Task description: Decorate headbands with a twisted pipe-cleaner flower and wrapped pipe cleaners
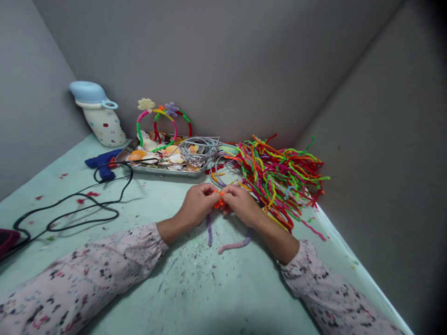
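Grey walls [223, 60] meet behind a pale green table [167, 298] specked with dark marks and red scraps. Near its middle, the left hand [198, 203] and the right hand [242, 204] come together, thumb and fingertips of each pinching a small orange fuzzy piece [219, 200] between them; its exact shape is hard to make out behind the fingers. Below the hands a purple fuzzy strip [210, 230] hangs or lies, and a pink-and-lilac strip [232, 245] curves toward the right wrist. Just beyond, a metal tray [164, 174] bears a coil of grey wire [209, 145] and two upright flower-topped hoops. A tangled heap of bright fuzzy stems [279, 174] spreads to the right. Left of the tray are a blue glue gun [104, 159], a looping black cord [118, 214] and a blue-lidded bottle [103, 123].
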Tool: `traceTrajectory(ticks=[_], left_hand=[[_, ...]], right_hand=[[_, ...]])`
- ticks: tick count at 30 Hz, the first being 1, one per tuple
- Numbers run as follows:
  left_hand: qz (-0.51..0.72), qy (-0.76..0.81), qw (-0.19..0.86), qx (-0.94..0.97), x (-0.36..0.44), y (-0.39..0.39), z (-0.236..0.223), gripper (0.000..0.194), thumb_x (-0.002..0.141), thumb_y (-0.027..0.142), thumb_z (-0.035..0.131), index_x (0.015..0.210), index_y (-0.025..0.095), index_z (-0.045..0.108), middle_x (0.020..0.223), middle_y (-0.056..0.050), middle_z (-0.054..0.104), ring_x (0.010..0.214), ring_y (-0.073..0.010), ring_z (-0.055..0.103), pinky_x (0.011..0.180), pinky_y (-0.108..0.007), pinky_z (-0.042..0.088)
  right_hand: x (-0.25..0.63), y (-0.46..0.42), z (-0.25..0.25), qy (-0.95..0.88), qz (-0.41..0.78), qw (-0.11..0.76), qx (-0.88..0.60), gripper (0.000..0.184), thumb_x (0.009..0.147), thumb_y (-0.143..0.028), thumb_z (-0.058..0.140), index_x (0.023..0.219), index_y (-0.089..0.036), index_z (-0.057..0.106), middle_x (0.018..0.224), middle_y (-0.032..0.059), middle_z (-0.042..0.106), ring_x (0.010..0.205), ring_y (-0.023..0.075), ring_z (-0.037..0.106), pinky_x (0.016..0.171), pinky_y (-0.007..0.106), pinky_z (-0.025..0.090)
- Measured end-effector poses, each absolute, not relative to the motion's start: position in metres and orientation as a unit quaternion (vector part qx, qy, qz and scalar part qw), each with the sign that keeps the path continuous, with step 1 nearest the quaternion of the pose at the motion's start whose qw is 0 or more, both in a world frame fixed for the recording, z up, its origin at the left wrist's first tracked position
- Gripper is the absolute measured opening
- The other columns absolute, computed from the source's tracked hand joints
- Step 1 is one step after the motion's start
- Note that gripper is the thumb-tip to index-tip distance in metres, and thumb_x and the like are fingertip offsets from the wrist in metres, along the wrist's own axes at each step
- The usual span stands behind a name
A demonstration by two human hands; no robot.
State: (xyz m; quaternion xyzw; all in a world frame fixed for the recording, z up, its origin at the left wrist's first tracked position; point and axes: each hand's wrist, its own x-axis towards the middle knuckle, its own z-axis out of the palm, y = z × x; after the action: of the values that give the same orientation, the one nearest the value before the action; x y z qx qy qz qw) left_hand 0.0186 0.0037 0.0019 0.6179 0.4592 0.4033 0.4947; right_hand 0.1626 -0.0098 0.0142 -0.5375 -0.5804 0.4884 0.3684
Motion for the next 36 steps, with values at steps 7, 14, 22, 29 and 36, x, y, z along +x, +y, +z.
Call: traceTrajectory(ticks=[7,14,22,29,36], left_hand=[[0.408,0.452,0.509,0.608,0.017,0.006,-0.001,0.011,0.070,0.025,0.057,0.065,0.015,0.059,0.056,0.001,0.056,0.050,-0.0090,0.046,0.047,-0.021,0.034],[0.431,0.433,0.550,0.569,0.018,0.006,0.008,0.010,0.073,0.023,0.057,0.068,0.014,0.058,0.058,0.002,0.055,0.052,-0.0083,0.046,0.050,-0.021,0.036],[0.431,0.386,0.583,0.570,0.018,0.006,0.008,0.018,0.078,0.029,0.060,0.079,0.012,0.063,0.068,0.000,0.058,0.057,-0.0083,0.047,0.052,-0.020,0.037],[0.400,0.404,0.561,0.602,0.016,0.009,0.002,0.024,0.079,0.035,0.059,0.076,0.012,0.065,0.064,0.000,0.058,0.054,-0.0090,0.045,0.050,-0.022,0.035],[0.395,0.393,0.535,0.636,0.014,0.012,-0.003,0.021,0.079,0.033,0.058,0.073,0.013,0.064,0.062,0.002,0.055,0.055,-0.0090,0.045,0.052,-0.021,0.035]], right_hand=[[0.163,-0.010,0.014,-0.584,0.490,0.371,-0.531,0.007,0.071,-0.020,0.047,0.069,-0.018,0.053,0.057,-0.0028,0.057,0.048,0.0097,0.053,0.046,0.021,0.045],[0.170,-0.004,0.009,-0.515,0.556,0.434,-0.488,0.015,0.074,-0.032,0.055,0.077,-0.017,0.057,0.063,-0.0011,0.059,0.054,0.0102,0.055,0.044,0.019,0.045],[0.172,-0.003,0.007,-0.522,0.500,0.483,-0.494,0.021,0.075,-0.037,0.061,0.086,-0.019,0.061,0.065,-0.0028,0.058,0.052,0.0093,0.051,0.044,0.020,0.042],[0.171,-0.006,0.009,-0.568,0.434,0.461,-0.526,0.018,0.078,-0.036,0.059,0.079,-0.018,0.062,0.059,-0.0044,0.054,0.048,0.0089,0.047,0.047,0.022,0.038],[0.170,-0.008,0.006,-0.609,0.398,0.450,-0.519,0.017,0.080,-0.034,0.056,0.078,-0.018,0.061,0.059,-0.0044,0.053,0.050,0.0093,0.048,0.049,0.021,0.038]])
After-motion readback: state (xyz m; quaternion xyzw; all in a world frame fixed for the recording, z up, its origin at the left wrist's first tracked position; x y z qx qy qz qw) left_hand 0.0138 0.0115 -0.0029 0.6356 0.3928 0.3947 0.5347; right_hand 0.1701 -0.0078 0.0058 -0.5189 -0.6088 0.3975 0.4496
